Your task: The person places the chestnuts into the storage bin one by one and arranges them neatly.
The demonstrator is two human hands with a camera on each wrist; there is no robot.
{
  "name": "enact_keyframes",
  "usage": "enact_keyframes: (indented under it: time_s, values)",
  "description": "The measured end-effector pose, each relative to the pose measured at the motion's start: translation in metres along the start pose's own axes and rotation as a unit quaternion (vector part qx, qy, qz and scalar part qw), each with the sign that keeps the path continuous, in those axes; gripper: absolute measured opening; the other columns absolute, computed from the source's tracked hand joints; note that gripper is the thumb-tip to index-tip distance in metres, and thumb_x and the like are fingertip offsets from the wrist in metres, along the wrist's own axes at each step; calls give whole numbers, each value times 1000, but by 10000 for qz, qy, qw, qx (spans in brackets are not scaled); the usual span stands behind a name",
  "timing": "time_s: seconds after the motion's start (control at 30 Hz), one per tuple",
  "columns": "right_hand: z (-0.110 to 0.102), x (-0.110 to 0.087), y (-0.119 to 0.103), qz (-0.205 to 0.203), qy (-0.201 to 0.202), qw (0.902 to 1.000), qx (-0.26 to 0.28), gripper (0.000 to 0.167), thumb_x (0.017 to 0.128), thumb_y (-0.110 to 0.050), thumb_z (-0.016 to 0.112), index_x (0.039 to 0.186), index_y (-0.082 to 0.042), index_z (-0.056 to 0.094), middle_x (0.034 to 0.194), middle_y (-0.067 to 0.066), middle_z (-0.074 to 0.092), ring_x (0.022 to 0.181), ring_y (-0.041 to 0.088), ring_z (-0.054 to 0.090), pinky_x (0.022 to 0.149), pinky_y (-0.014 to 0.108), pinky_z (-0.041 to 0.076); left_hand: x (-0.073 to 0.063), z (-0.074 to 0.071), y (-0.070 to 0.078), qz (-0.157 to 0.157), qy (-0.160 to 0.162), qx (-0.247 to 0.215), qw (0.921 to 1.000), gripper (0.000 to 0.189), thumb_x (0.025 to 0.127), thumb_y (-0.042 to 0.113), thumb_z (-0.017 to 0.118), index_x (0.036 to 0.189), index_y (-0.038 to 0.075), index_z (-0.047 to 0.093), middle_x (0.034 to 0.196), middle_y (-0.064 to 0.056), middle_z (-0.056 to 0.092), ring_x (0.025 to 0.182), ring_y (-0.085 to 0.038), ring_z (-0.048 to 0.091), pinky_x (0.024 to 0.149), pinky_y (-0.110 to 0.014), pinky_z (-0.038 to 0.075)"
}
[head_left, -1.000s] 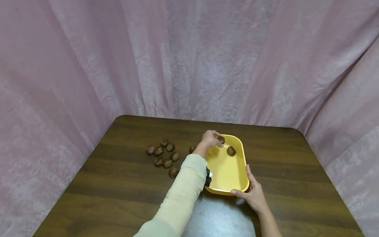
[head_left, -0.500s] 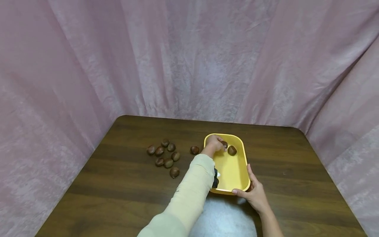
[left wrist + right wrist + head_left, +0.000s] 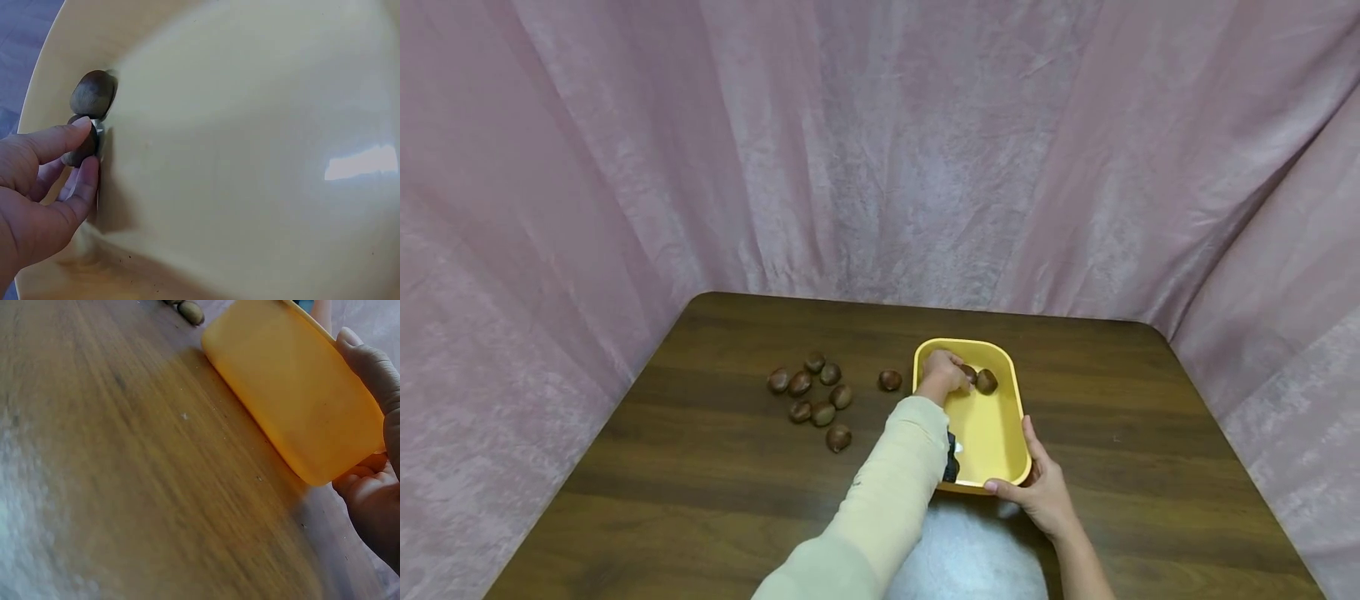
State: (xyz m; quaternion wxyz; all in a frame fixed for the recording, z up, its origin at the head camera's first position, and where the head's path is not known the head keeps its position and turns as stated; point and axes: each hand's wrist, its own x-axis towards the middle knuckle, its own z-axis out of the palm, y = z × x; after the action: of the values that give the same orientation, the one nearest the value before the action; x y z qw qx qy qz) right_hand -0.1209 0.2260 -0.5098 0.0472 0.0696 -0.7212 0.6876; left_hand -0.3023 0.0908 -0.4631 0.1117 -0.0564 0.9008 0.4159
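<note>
In the head view my left hand [image 3: 943,372] reaches into the far end of a yellow plastic tray [image 3: 988,433]. Thumb and fingers pinch a brown chestnut [image 3: 82,149], low against the tray floor in the left wrist view. Right beside it lies another chestnut [image 3: 94,94] in the tray. My right hand [image 3: 1043,493] grips the tray's near right corner, thumb over the rim and fingers along the outer side. From the right wrist camera, the thumb [image 3: 372,362] shows at the rim of the tray [image 3: 281,387].
Several chestnuts [image 3: 800,383] lie grouped on the dark wooden table [image 3: 700,483], left of the tray. One single chestnut [image 3: 890,380] sits closer to the tray's left wall. Pink curtains [image 3: 880,167] hang behind and at the sides.
My left hand has moved from the tray's left rim down inside, bringing its chestnut rightward next to the other one. My right hand keeps its hold on the corner.
</note>
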Motion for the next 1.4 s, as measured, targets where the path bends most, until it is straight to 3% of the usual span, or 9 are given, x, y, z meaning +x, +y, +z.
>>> enact_keyframes:
  time_s: [0.3, 0.4, 0.53, 0.67, 0.97, 1.17, 1.4]
  values:
    - [-1, -2, -1, -57, 7, 10000, 21, 108, 67, 15, 75, 147, 3, 3, 149, 27, 10, 118, 27, 45, 87, 28, 45, -7, -9, 0, 160, -373, 254, 9989, 47, 63, 21, 88, 105, 11, 70, 96, -2, 65, 98, -24, 54, 80, -24, 46]
    - [-1, -1, -1, -109, -58, 9999, 4, 109, 67, 15, 75, 147, 2, 2, 148, 28, 11, 117, 29, 46, 87, 28, 45, -7, -18, 6, 4, -712, -201, 9973, 46, 66, 17, 86, 107, 7, 69, 93, -5, 65, 88, -24, 59, 73, -27, 50]
    - [-2, 1, -2, -154, -99, 9998, -19, 111, 69, 14, 74, 149, -5, 0, 148, 28, 13, 113, 36, 47, 84, 28, 47, -8, -33, 19, -193, -1035, -1161, 9876, 44, 71, 9, 82, 111, 2, 66, 105, -9, 63, 71, -22, 61, 65, -31, 53]
    - [-3, 2, -4, -122, -113, 9999, -41, 111, 69, 13, 75, 149, -8, 0, 148, 28, 12, 113, 38, 46, 83, 27, 47, -13, -49, 33, -58, -1078, -1323, 9853, 43, 73, 9, 80, 113, 4, 64, 115, -11, 56, 75, -22, 60, 69, -31, 52]
    - [-3, 1, -6, -30, -106, 9999, -118, 110, 69, 11, 76, 148, -3, 0, 148, 28, 12, 118, 34, 44, 86, 26, 46, -28, -78, 41, 720, -1008, -1071, 9865, 48, 73, 18, 82, 115, 10, 63, 121, -9, 55, 97, -28, 60, 82, -38, 48]
    - [-2, 1, -6, -59, -139, 9999, -82, 110, 69, 11, 76, 148, -2, 0, 147, 29, 12, 118, 34, 44, 86, 26, 45, -39, -91, 32, 1271, -703, -1022, 9841, 50, 74, 25, 80, 119, 14, 62, 122, -5, 55, 111, -25, 50, 87, -37, 44]
    - [0, -2, -3, 94, -171, 9998, -65, 111, 69, 11, 76, 148, -4, 0, 147, 28, 13, 116, 36, 45, 85, 27, 46, -44, -100, 11, 1441, -431, -1137, 9821, 47, 77, 25, 79, 119, 16, 62, 112, -3, 58, 107, -22, 52, 85, -36, 46]
